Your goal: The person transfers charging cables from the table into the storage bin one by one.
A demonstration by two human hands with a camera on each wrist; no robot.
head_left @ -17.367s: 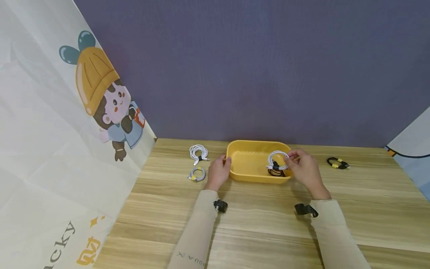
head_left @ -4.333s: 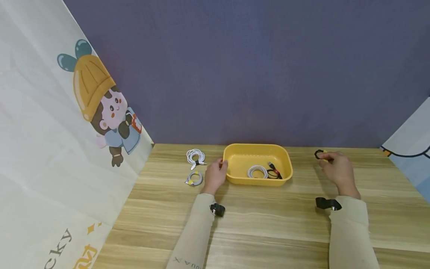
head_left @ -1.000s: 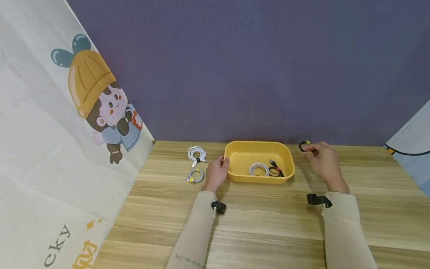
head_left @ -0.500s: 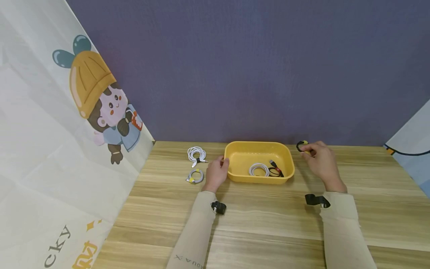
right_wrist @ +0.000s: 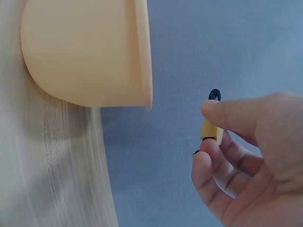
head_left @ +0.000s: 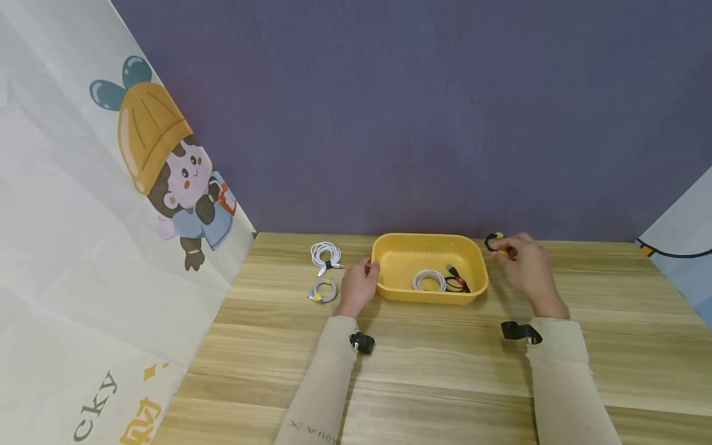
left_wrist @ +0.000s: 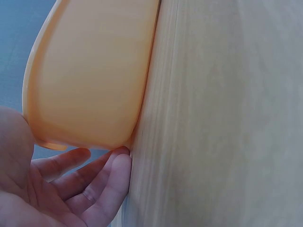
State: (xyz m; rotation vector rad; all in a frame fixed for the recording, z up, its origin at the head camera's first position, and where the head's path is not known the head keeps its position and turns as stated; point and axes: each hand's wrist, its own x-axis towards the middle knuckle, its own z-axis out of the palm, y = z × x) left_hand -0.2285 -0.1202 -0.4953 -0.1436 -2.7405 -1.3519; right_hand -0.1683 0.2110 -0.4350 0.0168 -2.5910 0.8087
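My right hand (head_left: 528, 269) pinches a coiled black cable (head_left: 491, 241) with yellow ties between thumb and fingers, raised just off the right end of a yellow plastic bin (head_left: 428, 297). In the right wrist view the cable (right_wrist: 215, 95) is seen edge-on, apart from the bin wall (right_wrist: 85, 56). At the bin's left end my left hand (head_left: 358, 287) grips the rim with its thumb, fingers against the outside wall. Inside the bin lie a coiled white cable (head_left: 429, 272) and a coiled black USB cable (head_left: 455, 272) with a red tie.
Left of the bin, a coiled white cable (head_left: 326, 254) with a black tie lies on the wooden table (head_left: 434, 371), above a coiled grey cable (head_left: 324, 290) with yellow ties. A dark blue panel (head_left: 423, 123) stands behind the table, and a printed white sheet (head_left: 67, 247) hangs at left.
The white cable first held over the bin now lies inside. My right hand has picked the yellow-tied black cable off the table and moved it left toward the bin. The left hand stays put.
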